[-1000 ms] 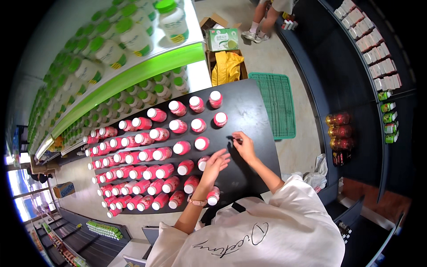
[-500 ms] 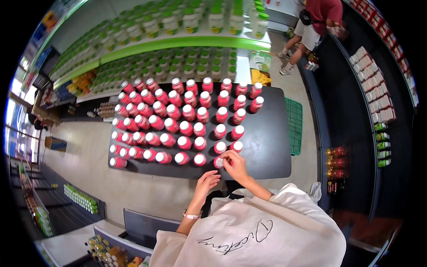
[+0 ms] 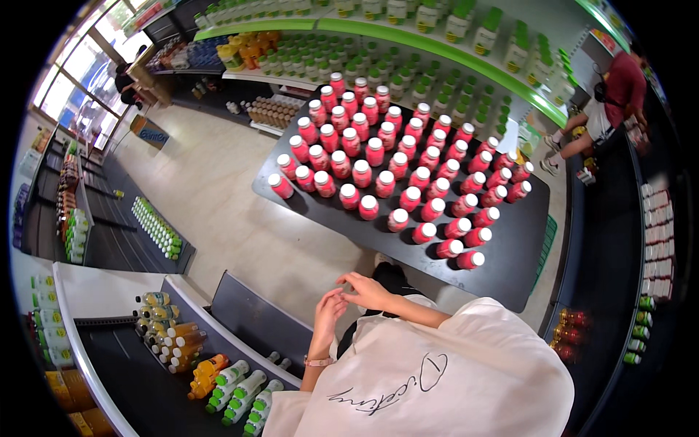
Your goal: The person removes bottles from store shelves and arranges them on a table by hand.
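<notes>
Rows of red bottles [image 3: 375, 151] with white caps stand upright on a dark table [image 3: 502, 286], most of them close together. My left hand [image 3: 329, 312] is raised in front of my body, short of the table's near edge, with loosely bent fingers and no object visible in it. Just beside it, my right hand [image 3: 368, 292] reaches across with fingers extended, and its fingertips come close to the left fingers. Whether the two hands touch I cannot tell. Neither hand is on a bottle.
Behind the table runs a green-edged shelf [image 3: 408, 34] of green-capped jars. At lower left, a low dark shelf [image 3: 109, 349] holds several drink bottles [image 3: 207, 375]. A person [image 3: 619, 102] in a red top is at the far right. A green crate [image 3: 546, 251] sits beside the table.
My right hand has let go of the bottle at the near edge and drawn back beside my left hand. The view has swung left, bringing the lower-left shelf further in.
</notes>
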{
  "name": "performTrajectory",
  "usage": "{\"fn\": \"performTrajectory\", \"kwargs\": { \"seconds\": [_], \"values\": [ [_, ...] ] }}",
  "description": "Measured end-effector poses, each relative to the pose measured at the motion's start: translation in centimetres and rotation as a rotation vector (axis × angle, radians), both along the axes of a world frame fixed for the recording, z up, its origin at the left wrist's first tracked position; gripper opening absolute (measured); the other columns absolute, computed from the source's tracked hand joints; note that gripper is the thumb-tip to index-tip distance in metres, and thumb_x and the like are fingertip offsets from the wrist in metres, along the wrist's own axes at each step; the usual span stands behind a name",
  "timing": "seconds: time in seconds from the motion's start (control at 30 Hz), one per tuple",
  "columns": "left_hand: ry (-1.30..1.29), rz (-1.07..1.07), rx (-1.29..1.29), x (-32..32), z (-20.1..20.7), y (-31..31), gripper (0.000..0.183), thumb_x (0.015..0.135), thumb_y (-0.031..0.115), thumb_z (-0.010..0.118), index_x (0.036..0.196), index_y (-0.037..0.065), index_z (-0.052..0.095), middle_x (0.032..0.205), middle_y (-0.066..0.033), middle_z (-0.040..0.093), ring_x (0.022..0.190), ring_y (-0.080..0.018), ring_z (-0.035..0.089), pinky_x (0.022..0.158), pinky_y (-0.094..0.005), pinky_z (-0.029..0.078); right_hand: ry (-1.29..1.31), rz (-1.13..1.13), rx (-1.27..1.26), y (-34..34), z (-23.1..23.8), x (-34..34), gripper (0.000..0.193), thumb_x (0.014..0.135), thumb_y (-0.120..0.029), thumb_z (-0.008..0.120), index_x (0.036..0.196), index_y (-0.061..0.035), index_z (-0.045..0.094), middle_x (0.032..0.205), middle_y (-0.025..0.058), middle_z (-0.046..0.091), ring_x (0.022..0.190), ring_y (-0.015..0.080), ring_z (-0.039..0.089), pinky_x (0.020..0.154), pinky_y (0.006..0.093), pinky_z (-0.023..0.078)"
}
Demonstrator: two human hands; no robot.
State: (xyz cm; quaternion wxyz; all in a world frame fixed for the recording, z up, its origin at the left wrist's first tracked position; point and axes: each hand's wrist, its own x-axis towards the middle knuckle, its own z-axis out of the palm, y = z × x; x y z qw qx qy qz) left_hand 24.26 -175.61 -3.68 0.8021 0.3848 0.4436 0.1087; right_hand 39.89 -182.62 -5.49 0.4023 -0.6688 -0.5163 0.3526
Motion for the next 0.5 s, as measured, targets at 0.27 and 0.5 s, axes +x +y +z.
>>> {"fn": "performTrajectory", "kwargs": {
  "seconds": [0.27, 0.5],
  "values": [
    [0.097, 0.017, 0.092, 0.3, -2.0, 9.4, 0.029, 0.094, 0.023, 0.049, 0.117, 0.007, 0.055, 0.103, -0.0021, 0.06, 0.091, -0.0102, 0.056, 0.082, -0.0241, 0.044, 0.09, 0.116, -0.145, 10.0, -5.0, 0.0, 0.043, 0.081, -0.026, 0.064, 0.115, -0.005, 0.049, 0.105, 0.0153, 0.058, 0.082, 0.0254, 0.062, 0.073, 0.0347, 0.049],
    [0.144, -0.122, 0.212, 3.7, -6.7, 24.3, 0.032, 0.09, 0.017, 0.052, 0.12, 0.004, 0.051, 0.114, -0.0073, 0.056, 0.096, -0.0146, 0.055, 0.081, -0.0277, 0.045, 0.193, -0.057, -0.257, 21.8, -10.0, 4.7, 0.062, 0.077, -0.028, 0.069, 0.127, -0.0045, 0.042, 0.105, 0.0189, 0.06, 0.087, 0.0289, 0.062, 0.076, 0.0368, 0.049]
  ]
}}
